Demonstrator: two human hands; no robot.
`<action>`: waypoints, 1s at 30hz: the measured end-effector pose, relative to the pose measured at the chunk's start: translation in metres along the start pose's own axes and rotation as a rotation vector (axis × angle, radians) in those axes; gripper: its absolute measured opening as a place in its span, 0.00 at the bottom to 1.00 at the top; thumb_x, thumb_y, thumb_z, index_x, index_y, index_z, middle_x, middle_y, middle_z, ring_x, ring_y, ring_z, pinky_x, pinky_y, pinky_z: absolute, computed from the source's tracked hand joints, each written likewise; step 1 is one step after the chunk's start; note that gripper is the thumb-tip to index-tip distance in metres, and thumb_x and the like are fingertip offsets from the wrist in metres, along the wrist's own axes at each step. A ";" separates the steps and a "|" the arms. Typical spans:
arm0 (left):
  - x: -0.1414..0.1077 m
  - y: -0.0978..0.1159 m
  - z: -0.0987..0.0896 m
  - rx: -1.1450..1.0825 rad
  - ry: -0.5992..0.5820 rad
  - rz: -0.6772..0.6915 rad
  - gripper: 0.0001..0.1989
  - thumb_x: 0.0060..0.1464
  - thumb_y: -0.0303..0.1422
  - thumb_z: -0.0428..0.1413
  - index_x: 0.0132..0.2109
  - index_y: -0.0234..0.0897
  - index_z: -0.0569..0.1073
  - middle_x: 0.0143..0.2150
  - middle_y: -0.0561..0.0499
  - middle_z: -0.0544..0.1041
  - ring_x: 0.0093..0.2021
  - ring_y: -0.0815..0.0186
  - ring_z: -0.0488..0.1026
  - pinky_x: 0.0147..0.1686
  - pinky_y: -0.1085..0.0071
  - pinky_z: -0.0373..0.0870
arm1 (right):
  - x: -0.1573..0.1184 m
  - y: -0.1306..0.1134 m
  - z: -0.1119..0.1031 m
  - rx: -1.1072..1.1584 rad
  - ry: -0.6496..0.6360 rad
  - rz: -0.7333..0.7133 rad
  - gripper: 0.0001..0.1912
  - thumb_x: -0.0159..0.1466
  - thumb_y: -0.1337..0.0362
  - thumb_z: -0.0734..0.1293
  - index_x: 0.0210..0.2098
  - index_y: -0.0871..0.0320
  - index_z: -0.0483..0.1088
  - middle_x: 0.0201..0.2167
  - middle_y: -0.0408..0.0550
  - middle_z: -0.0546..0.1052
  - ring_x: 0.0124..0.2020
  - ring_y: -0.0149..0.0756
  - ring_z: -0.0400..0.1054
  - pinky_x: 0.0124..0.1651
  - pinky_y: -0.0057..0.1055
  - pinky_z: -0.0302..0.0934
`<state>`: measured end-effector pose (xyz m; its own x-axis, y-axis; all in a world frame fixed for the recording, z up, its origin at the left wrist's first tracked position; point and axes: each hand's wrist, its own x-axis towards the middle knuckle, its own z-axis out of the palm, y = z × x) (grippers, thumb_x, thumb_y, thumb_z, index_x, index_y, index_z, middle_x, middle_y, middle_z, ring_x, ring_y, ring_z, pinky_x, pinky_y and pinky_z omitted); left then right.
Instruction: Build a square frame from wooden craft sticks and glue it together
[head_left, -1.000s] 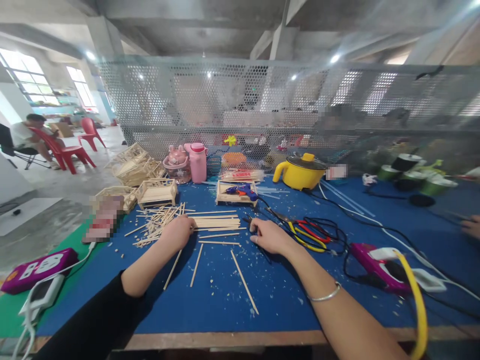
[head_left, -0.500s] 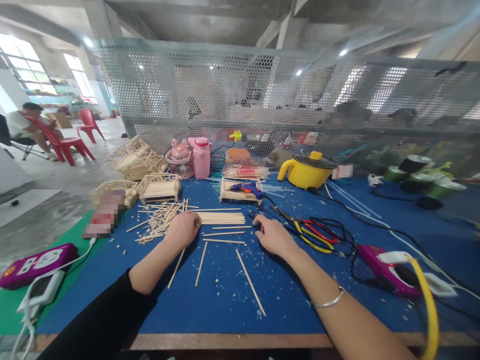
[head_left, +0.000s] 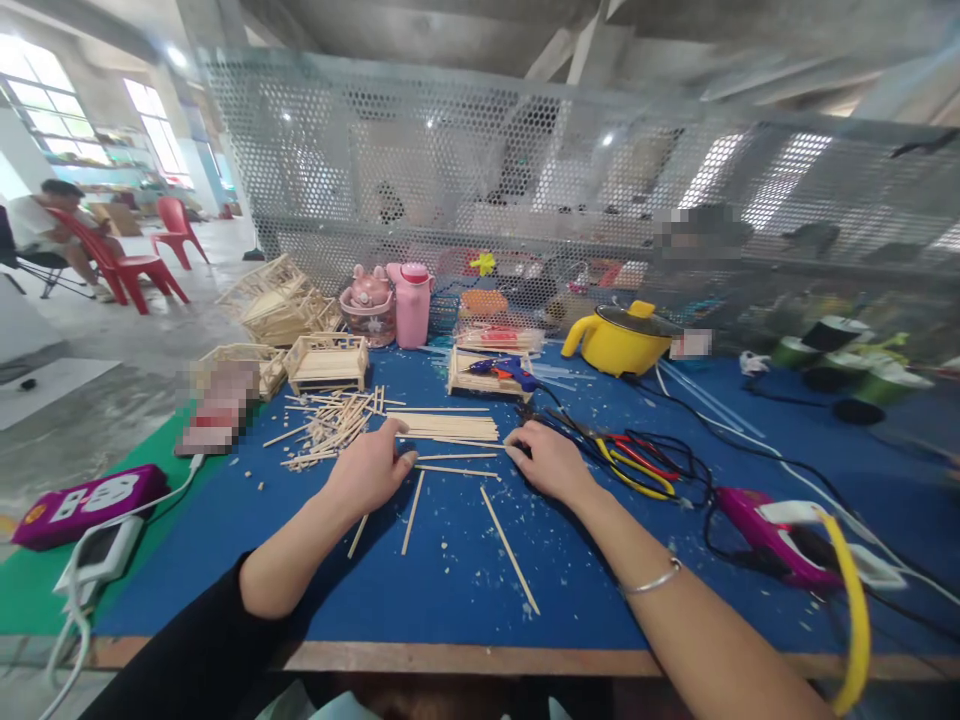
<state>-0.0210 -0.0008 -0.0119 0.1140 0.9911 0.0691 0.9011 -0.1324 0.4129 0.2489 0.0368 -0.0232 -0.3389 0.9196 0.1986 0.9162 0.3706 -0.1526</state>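
A row of thin wooden sticks (head_left: 450, 426) lies side by side on the blue table top. My left hand (head_left: 367, 468) is at the row's left end, its index finger touching the sticks and its thumb spread apart. At the right end, my right hand (head_left: 551, 462) has thumb and index finger close together at the tip of a slightly slanted stick (head_left: 480, 443). Single sticks lie nearer me, one of them slanting (head_left: 510, 550). Left of the row is a loose heap of short sticks (head_left: 330, 428).
Small wooden frames (head_left: 327, 364) stand behind the heap. A blue glue gun (head_left: 510, 372) rests on another frame. Beyond are a pink jug (head_left: 412, 308) and a yellow pot (head_left: 624, 342). Yellow-handled pliers (head_left: 637, 482), cables and a purple power strip (head_left: 776, 540) lie right.
The view has shifted slightly. My left thumb has spread from the fingers. My right hand has come closer to the row's right end, and a stick there now lies aslant.
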 end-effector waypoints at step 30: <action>0.000 -0.020 -0.020 -0.606 -0.101 -0.205 0.09 0.57 0.37 0.45 0.38 0.37 0.65 0.29 0.52 0.75 0.24 0.70 0.72 0.25 0.74 0.68 | -0.003 -0.006 -0.005 0.223 0.077 -0.040 0.10 0.60 0.59 0.60 0.33 0.54 0.71 0.26 0.43 0.74 0.26 0.33 0.64 0.31 0.28 0.54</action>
<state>-0.0479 0.0014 -0.0021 0.0296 0.9898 -0.1392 0.5161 0.1041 0.8502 0.2453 0.0312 -0.0181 -0.3489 0.8943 0.2803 0.8295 0.4338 -0.3518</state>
